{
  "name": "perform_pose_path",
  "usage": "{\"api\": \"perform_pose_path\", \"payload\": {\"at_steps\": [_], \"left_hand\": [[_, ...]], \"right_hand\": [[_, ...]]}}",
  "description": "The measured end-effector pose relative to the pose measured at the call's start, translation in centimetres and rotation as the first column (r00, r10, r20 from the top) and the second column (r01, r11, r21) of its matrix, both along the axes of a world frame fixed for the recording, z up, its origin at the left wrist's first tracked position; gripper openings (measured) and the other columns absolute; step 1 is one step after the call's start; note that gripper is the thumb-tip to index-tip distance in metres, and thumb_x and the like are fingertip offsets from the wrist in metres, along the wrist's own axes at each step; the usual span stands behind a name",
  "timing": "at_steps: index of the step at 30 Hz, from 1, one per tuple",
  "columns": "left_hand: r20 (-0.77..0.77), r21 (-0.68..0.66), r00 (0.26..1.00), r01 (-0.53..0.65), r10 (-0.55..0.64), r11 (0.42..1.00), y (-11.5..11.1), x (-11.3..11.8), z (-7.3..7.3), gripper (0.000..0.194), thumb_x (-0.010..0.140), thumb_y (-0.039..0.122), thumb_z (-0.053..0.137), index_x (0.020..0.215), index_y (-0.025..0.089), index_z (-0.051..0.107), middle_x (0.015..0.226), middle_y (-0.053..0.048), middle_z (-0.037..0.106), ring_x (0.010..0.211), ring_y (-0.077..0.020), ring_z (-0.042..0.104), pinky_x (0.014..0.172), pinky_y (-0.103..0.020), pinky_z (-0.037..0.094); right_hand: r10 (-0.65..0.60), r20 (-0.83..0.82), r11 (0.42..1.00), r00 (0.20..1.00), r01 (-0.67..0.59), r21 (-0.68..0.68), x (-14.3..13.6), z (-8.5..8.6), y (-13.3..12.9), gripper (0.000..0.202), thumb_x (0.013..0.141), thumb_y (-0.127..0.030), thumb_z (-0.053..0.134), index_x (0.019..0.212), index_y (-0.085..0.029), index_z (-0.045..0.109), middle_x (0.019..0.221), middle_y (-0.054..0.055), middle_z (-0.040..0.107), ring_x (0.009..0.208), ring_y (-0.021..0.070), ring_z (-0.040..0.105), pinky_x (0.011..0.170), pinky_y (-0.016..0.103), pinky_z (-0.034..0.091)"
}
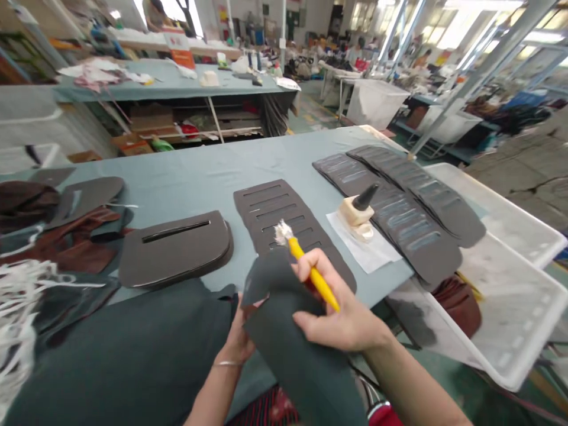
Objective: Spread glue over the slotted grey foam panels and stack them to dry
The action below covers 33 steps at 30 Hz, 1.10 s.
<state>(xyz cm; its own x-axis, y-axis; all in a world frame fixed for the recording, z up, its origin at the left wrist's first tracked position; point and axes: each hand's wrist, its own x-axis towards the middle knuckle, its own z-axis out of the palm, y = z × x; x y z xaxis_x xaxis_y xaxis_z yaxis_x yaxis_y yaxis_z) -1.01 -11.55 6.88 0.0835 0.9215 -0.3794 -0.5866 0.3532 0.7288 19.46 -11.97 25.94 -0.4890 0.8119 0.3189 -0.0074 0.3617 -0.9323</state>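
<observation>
My right hand grips a yellow-handled brush; its whitish, frayed bristles point up and away from me. The thumb of that hand also rests against a dark grey-green sheet of material, which is bent over at its top. My left hand holds the sheet's left edge, its fingers partly hidden behind it. Just beyond lies a stack of dark slotted panels. Left of it sits a stack of rounded dark pieces with one long slot. A cream bottle with a black nozzle stands on white paper.
More slotted panels overlap along the table's right side. White plastic bins adjoin that edge. Dark green material, white strips and brown scraps lie at left. Another worktable stands behind, with people farther off.
</observation>
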Motion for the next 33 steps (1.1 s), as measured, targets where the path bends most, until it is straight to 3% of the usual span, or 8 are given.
{"api": "perform_pose_path", "payload": {"at_steps": [2, 5, 10, 14, 19, 24, 28, 33], "left_hand": [[0.104, -0.084, 0.990, 0.109, -0.100, 0.990, -0.8, 2.1, -1.2, 0.045, 0.073, 0.054, 0.064, 0.095, 0.014, 0.064, 0.088, -0.009, 0.071, 0.088, -0.0234, 0.067, 0.083, -0.037, 0.053], [0.100, -0.140, 0.987, 0.138, -0.125, 0.981, -1.5, 3.9, -2.8, 0.039, 0.072, 0.039, 0.071, 0.102, 0.018, 0.059, 0.089, -0.005, 0.071, 0.078, -0.0173, 0.067, 0.073, -0.029, 0.053], [-0.294, -0.064, 0.931, 0.206, -0.216, 0.976, -0.6, 6.2, -6.3, 0.047, 0.070, 0.046, 0.069, 0.103, 0.015, 0.058, 0.078, -0.004, 0.069, 0.056, -0.0127, 0.059, 0.047, -0.022, 0.044], [-0.608, 0.004, 0.786, 0.147, -0.114, 0.989, 1.0, 7.5, -8.7, 0.047, 0.066, 0.053, 0.068, 0.093, 0.015, 0.057, 0.077, -0.003, 0.068, 0.062, -0.0153, 0.060, 0.049, -0.023, 0.043], [-0.827, 0.084, 0.561, 0.060, 0.037, 0.995, 2.4, 7.3, -9.0, 0.051, 0.060, 0.053, 0.069, 0.094, 0.017, 0.055, 0.076, -0.002, 0.063, 0.064, -0.0173, 0.059, 0.064, -0.032, 0.048], [-0.905, 0.192, 0.393, 0.039, 0.162, 0.981, 2.6, 7.1, -8.9, 0.052, 0.063, 0.044, 0.068, 0.104, 0.018, 0.050, 0.084, 0.001, 0.054, 0.057, -0.0121, 0.050, 0.064, -0.033, 0.046], [-0.939, 0.247, 0.267, 0.093, 0.215, 0.965, 2.2, 7.4, -9.0, 0.045, 0.070, 0.037, 0.064, 0.107, 0.019, 0.047, 0.089, 0.000, 0.049, 0.059, -0.0111, 0.047, 0.069, -0.034, 0.047], [-0.960, 0.275, 0.105, 0.211, 0.258, 0.938, 1.9, 7.5, -9.1, 0.025, 0.076, 0.031, 0.059, 0.098, 0.020, 0.053, 0.099, -0.005, 0.046, 0.082, -0.0174, 0.052, 0.080, -0.039, 0.047]], "right_hand": [[-0.135, 0.117, 0.990, 0.984, 0.137, -0.013, 4.5, -2.2, 1.3, 0.041, 0.065, -0.008, 0.056, 0.097, -0.023, 0.036, 0.094, 0.000, 0.039, 0.085, 0.0125, 0.042, 0.077, 0.024, 0.038], [-0.297, 0.329, 0.951, 0.896, 0.310, 0.014, 11.3, -7.8, 3.5, 0.038, 0.065, -0.011, 0.055, 0.097, -0.022, 0.039, 0.093, 0.000, 0.041, 0.085, 0.0143, 0.042, 0.078, 0.026, 0.037], [-0.410, 0.622, 0.887, 0.668, 0.451, 0.100, 18.5, -19.1, 6.0, 0.037, 0.062, -0.010, 0.047, 0.096, -0.022, 0.039, 0.076, -0.004, 0.041, 0.065, 0.0129, 0.041, 0.063, 0.024, 0.033], [-0.508, 0.650, 0.845, 0.565, 0.474, 0.249, 19.6, -24.9, 6.9, 0.037, 0.062, -0.007, 0.043, 0.096, -0.022, 0.040, 0.079, -0.001, 0.047, 0.069, 0.0148, 0.048, 0.064, 0.025, 0.035], [-0.563, 0.694, 0.813, 0.449, 0.450, 0.370, 19.2, -27.5, 7.4, 0.038, 0.068, -0.003, 0.040, 0.101, -0.020, 0.044, 0.099, 0.007, 0.053, 0.078, 0.0176, 0.054, 0.064, 0.026, 0.039], [-0.572, 0.678, 0.813, 0.461, 0.425, 0.398, 19.4, -28.5, 7.3, 0.040, 0.068, 0.000, 0.041, 0.103, -0.019, 0.046, 0.132, 0.015, 0.044, 0.102, 0.0226, 0.055, 0.071, 0.029, 0.045], [-0.572, 0.664, 0.816, 0.481, 0.416, 0.401, 19.6, -28.5, 7.5, 0.038, 0.070, -0.001, 0.044, 0.103, -0.019, 0.048, 0.135, 0.014, 0.043, 0.114, 0.0246, 0.050, 0.078, 0.033, 0.047], [-0.626, 0.662, 0.775, 0.412, 0.425, 0.468, 19.7, -28.1, 7.7, 0.024, 0.075, -0.010, 0.052, 0.098, -0.018, 0.051, 0.135, 0.016, 0.045, 0.115, 0.0289, 0.047, 0.088, 0.043, 0.044]]}}
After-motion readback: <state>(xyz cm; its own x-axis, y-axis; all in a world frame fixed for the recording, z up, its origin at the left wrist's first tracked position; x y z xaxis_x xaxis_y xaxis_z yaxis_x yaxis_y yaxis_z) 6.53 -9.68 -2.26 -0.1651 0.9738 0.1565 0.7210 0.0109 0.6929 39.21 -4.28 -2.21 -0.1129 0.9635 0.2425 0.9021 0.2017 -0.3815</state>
